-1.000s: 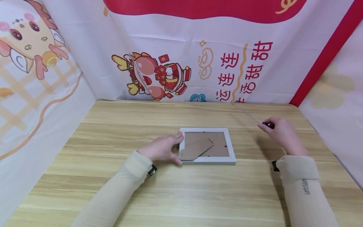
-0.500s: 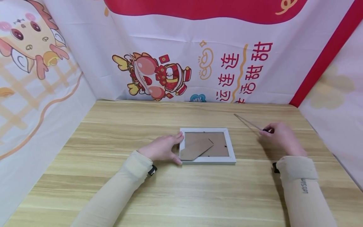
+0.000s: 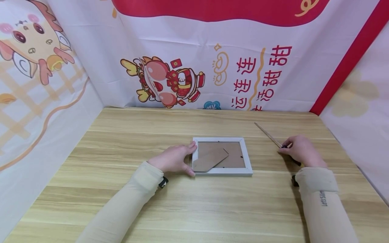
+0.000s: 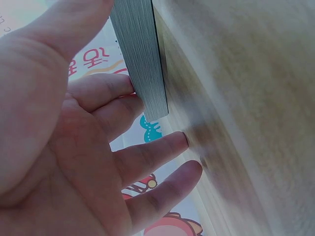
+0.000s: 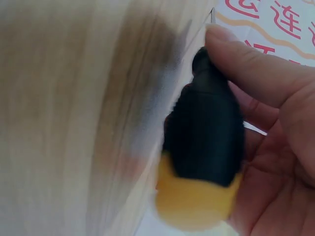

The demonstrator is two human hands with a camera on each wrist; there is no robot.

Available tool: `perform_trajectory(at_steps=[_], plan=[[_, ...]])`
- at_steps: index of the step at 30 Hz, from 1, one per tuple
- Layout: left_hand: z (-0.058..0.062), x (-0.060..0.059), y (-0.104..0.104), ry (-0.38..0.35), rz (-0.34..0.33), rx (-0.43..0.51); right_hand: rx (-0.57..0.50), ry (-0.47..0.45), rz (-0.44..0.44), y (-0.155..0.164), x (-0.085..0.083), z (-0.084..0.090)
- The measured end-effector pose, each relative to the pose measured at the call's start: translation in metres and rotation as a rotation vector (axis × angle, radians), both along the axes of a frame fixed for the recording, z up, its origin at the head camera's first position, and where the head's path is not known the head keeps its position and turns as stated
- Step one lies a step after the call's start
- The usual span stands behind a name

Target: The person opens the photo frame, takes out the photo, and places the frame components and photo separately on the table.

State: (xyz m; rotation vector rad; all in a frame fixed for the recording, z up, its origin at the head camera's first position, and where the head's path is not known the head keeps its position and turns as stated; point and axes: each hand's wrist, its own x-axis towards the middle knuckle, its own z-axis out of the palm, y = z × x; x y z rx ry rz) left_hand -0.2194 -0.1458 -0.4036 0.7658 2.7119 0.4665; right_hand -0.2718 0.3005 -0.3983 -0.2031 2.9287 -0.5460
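Lowering the screwdriver point(image 3: 273, 137) toward the wooden table point(image 3: 194, 209), my right hand point(image 3: 299, 152) now sits nearer the tabletop than it did a second ago, when the long shaft was raised and pointing toward 11 o'clock against the backdrop. The shaft lies almost flat now, so I judge the tool is being set down or is just resting. My fingers stay curled round its black-and-yellow handle point(image 5: 204, 142). The white picture frame point(image 3: 222, 156) has not moved: it lies face down at the table's centre, its cardboard stand point(image 3: 209, 159) folded out. My left hand point(image 3: 174, 158), at the frame's 9 o'clock edge, keeps relaxed fingers and thumb against it.
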Motion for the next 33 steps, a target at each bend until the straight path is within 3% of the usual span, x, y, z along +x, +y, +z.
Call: perform_trajectory(at_steps=[13, 20, 27, 33], plan=[[0.001, 0.000, 0.002, 0.001, -0.002, -0.008, 0.023, -0.070, -0.014, 0.004, 0.000, -0.002], [0.002, 0.000, 0.001, -0.003, 0.000, -0.001, -0.009, -0.042, -0.024, -0.002, 0.003, 0.011], [0.003, 0.001, 0.000, -0.004, -0.003, -0.001, -0.030, 0.102, 0.124, -0.032, 0.011, 0.036], [0.004, 0.004, -0.001, -0.017, -0.006, 0.002, -0.057, 0.127, 0.260, -0.070, 0.019, 0.042]])
